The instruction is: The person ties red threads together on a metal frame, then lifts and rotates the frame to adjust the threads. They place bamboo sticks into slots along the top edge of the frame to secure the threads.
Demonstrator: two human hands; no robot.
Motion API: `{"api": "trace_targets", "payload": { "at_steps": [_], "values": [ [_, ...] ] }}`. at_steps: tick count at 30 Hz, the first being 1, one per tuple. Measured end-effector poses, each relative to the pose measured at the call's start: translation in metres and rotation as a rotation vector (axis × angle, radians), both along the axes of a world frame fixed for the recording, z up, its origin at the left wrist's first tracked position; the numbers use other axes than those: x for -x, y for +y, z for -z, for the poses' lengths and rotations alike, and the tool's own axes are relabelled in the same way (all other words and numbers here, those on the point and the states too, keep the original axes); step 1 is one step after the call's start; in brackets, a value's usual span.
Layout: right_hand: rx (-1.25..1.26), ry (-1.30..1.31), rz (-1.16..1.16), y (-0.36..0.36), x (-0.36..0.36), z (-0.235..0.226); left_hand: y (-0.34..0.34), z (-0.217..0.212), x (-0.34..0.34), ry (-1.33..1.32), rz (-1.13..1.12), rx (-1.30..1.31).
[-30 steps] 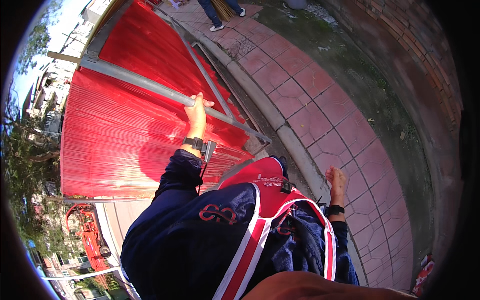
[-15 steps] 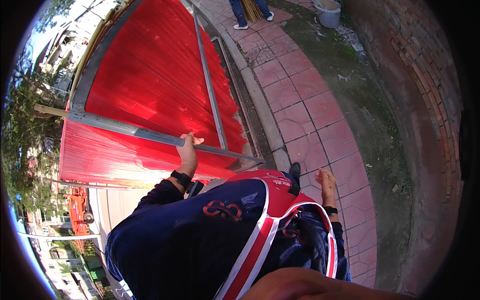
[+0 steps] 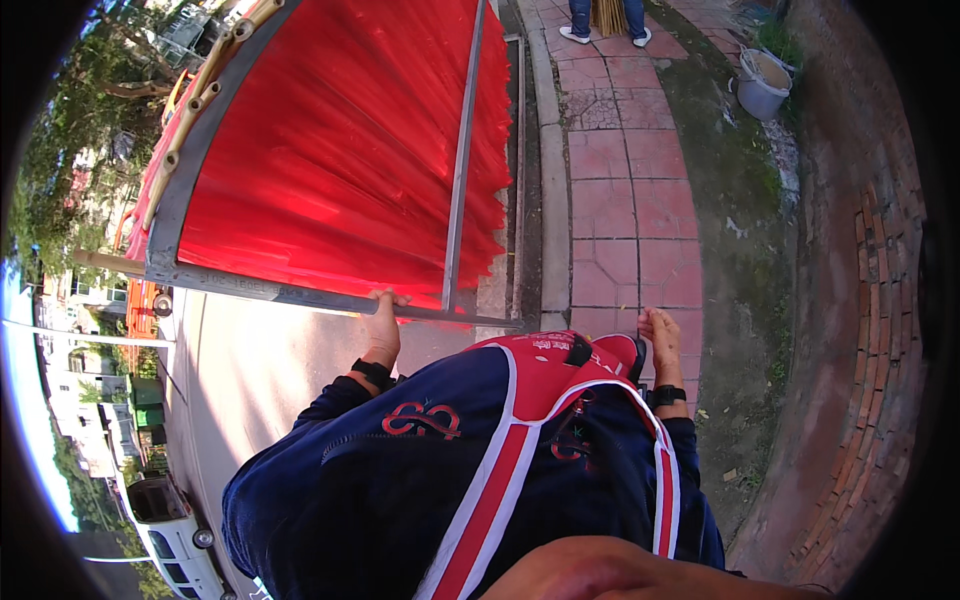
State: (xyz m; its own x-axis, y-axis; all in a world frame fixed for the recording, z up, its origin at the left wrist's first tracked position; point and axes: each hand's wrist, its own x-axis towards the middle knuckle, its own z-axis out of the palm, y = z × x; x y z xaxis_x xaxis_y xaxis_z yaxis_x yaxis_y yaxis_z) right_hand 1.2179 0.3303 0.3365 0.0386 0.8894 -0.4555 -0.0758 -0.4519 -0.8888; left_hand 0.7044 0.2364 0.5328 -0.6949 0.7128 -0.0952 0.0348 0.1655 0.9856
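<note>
Frame (image 3: 300, 290), a grey metal rack spread with red sticks (image 3: 340, 150), stands far left beside the paved path (image 3: 620, 200). The left hand (image 3: 382, 322) grips its near bar, fingers curled over the edge. Earlier that hand lay higher on the crossbar; since then the rack has swung up in view. The right hand (image 3: 662, 335) hangs free, fingers loosely together. A bucket (image 3: 762, 85) stands far right.

Grey bucket (image 3: 762, 84) by the brick wall (image 3: 880, 330) — white car (image 3: 175, 535) below.
</note>
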Motion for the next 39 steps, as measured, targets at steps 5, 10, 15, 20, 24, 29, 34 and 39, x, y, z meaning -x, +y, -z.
{"api": "trace_targets", "payload": {
  "at_steps": [5, 10, 15, 20, 24, 29, 34, 39],
  "values": [
    [0.090, 0.023, -0.061, 0.064, -0.035, 0.001, 0.003, 0.033, -0.015, 0.036, -0.235, 0.091],
    [0.097, 0.078, -0.104, 0.163, -0.086, -0.007, 0.011, 0.051, -0.024, -0.028, -0.520, 0.104],
    [0.034, -0.061, -0.267, 0.295, -0.117, -0.008, 0.020, 0.060, -0.029, -0.108, -0.794, 0.133],
    [-0.044, -0.036, -0.311, 0.404, -0.108, -0.015, 0.037, 0.063, -0.032, -0.055, -1.064, 0.156],
    [-0.093, -0.066, -0.427, 0.465, -0.074, -0.012, 0.051, 0.061, -0.027, -0.016, -1.171, 0.204],
    [0.118, -0.184, -0.498, 0.522, -0.030, -0.006, 0.065, 0.073, -0.028, 0.085, -1.393, 0.235],
    [-0.015, -0.108, -0.566, 0.605, 0.013, -0.019, 0.072, 0.073, -0.025, -0.025, -1.534, 0.451],
    [0.047, -0.059, -0.584, 0.678, 0.073, -0.039, 0.084, 0.082, -0.033, 0.091, -1.625, 0.367]
  ]
}}
